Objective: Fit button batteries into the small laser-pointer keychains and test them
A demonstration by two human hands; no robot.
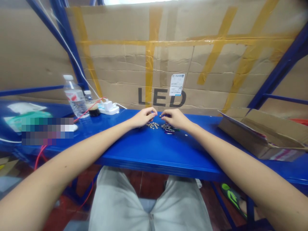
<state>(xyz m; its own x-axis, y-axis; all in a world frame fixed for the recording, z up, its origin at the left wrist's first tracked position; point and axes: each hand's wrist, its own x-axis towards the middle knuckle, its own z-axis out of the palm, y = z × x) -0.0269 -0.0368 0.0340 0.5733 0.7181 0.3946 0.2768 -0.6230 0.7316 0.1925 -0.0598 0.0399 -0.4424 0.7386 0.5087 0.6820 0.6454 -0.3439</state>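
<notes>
Both my arms reach out over a blue metal shelf (154,150). My left hand (143,117) rests at the shelf's far side with its fingers curled in a pinch; what it holds is too small to make out. My right hand (175,118) is close beside it, fingers closed on a small dark part (164,115). Between and just in front of the hands lies a heap of small silvery pieces (153,125). A cluster of dark purple and green parts (169,129) lies under my right hand. One tiny round piece (185,135) lies apart to the right.
An open cardboard box (262,134) sits at the right. At the left stand a water bottle (75,98), a small dark jar (92,107) and a white power strip (108,107) with cables. A taped cardboard sheet marked LED (168,57) closes off the back.
</notes>
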